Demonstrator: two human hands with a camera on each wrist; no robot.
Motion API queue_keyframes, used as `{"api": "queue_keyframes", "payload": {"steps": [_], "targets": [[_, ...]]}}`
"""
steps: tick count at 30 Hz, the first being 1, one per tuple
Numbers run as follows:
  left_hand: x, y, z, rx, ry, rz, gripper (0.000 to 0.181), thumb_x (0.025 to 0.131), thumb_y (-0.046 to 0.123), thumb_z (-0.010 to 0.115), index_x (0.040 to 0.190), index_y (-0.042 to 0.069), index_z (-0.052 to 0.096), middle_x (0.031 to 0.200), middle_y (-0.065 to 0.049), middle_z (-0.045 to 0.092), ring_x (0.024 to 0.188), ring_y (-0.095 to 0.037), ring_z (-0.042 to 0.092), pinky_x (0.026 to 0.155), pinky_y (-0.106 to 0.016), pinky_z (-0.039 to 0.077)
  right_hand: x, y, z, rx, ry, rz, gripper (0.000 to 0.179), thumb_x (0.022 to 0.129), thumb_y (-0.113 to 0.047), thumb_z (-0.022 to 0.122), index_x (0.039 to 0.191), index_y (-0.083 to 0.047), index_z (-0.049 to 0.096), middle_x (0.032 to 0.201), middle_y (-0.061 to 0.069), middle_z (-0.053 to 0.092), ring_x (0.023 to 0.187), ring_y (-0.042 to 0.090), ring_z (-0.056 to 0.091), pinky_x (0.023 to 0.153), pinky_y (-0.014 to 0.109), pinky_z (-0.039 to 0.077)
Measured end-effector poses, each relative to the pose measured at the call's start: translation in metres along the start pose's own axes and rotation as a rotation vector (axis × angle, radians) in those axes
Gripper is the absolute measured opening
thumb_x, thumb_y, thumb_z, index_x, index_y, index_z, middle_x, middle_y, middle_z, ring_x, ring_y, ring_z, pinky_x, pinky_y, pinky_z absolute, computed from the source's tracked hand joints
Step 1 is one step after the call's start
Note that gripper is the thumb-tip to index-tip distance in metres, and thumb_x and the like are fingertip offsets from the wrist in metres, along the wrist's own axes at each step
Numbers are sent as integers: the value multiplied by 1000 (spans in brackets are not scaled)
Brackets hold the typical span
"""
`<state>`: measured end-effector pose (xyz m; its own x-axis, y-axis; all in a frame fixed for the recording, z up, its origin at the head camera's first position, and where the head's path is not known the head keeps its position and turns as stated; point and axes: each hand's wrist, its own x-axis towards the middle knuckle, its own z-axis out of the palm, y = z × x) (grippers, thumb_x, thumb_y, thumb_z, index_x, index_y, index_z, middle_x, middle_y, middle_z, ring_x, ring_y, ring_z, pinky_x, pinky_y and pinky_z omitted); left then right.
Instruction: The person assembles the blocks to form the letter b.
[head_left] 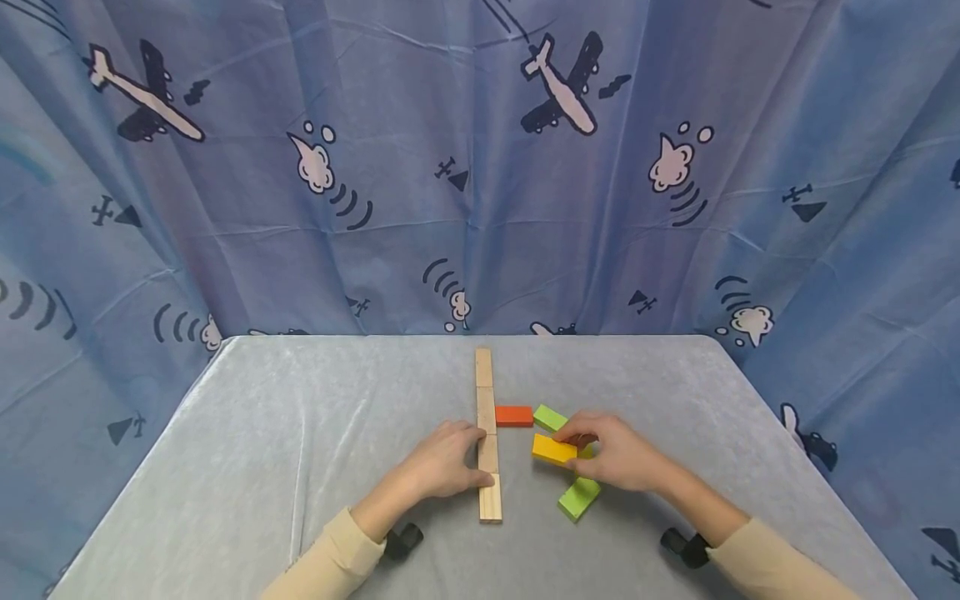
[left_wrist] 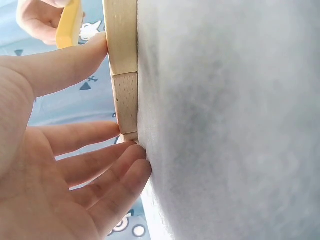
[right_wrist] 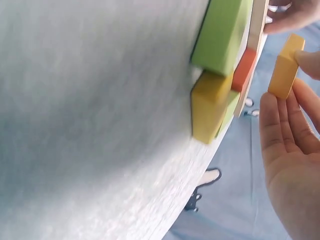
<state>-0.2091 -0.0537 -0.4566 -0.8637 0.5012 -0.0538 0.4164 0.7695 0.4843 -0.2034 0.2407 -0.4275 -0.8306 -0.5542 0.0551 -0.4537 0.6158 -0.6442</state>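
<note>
A straight row of several plain wooden blocks (head_left: 486,408) runs away from me along the middle of the table. My left hand (head_left: 450,462) rests its thumb and fingertips on the near part of that row, the fingers fairly straight in the left wrist view. Between thumb and fingertips, my right hand (head_left: 618,454) pinches an orange-yellow block (right_wrist: 286,65), raised above the table. A red block (head_left: 514,417) lies crosswise, its end against the row. Beyond it, a light green block (head_left: 551,418), a yellow block (right_wrist: 207,107) and a nearer green block (head_left: 580,498) form a curve, partly covered by my right hand.
The blocks lie on a table with a pale grey cloth (head_left: 247,467). Behind the far edge hangs a blue curtain (head_left: 405,167) printed with planes. Dark wrist-mounted devices (head_left: 403,542) show beneath both forearms.
</note>
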Motion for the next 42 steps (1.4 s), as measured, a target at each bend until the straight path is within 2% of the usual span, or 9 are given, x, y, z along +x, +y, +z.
{"api": "queue_keyframes", "payload": {"steps": [8, 12, 16, 23, 29, 42], "targets": [[1, 0, 0, 4, -4, -4, 66, 84, 38, 83, 136, 4, 62, 141, -12, 59, 132, -31, 52, 109, -44, 44, 2, -13, 12, 4, -88, -13, 29, 86, -12, 78, 114, -16, 74, 107, -12, 67, 92, 10, 58, 82, 34, 55], [2, 0, -1, -1, -4, -4, 66, 84, 37, 83, 136, 4, 62, 140, -12, 59, 131, -30, 52, 109, -44, 44, 3, -18, 19, 15, -131, -31, 28, 86, -11, 78, 113, -18, 75, 108, -12, 67, 93, 8, 60, 84, 35, 56], [2, 0, 0, -5, -4, 0, 66, 84, 37, 83, 137, 4, 61, 140, -11, 59, 131, -30, 52, 108, -44, 45, 4, -22, 25, 25, -184, -2, 29, 86, -12, 78, 114, -20, 75, 108, -15, 65, 95, 6, 60, 87, 34, 56], [3, -1, 0, 4, 2, 9, 66, 84, 37, 83, 136, 3, 62, 138, -11, 60, 130, -30, 53, 107, -44, 45, 3, -26, 35, 6, -231, -43, 30, 86, -9, 78, 115, -17, 75, 108, -15, 64, 98, 5, 59, 87, 29, 54], [3, -1, 0, 7, 1, 11, 65, 84, 37, 83, 136, 3, 62, 137, -11, 61, 128, -29, 54, 106, -43, 46, 4, -26, 41, 52, -288, -5, 30, 86, -8, 77, 114, -18, 75, 108, -16, 64, 97, 3, 59, 88, 29, 54], [2, -1, 0, 10, -4, 10, 66, 84, 38, 83, 136, 3, 62, 138, -11, 61, 129, -30, 53, 107, -44, 45, 1, -27, 42, 27, -280, -16, 30, 88, -11, 76, 116, -20, 74, 111, -16, 64, 101, 4, 60, 91, 31, 54]]}}
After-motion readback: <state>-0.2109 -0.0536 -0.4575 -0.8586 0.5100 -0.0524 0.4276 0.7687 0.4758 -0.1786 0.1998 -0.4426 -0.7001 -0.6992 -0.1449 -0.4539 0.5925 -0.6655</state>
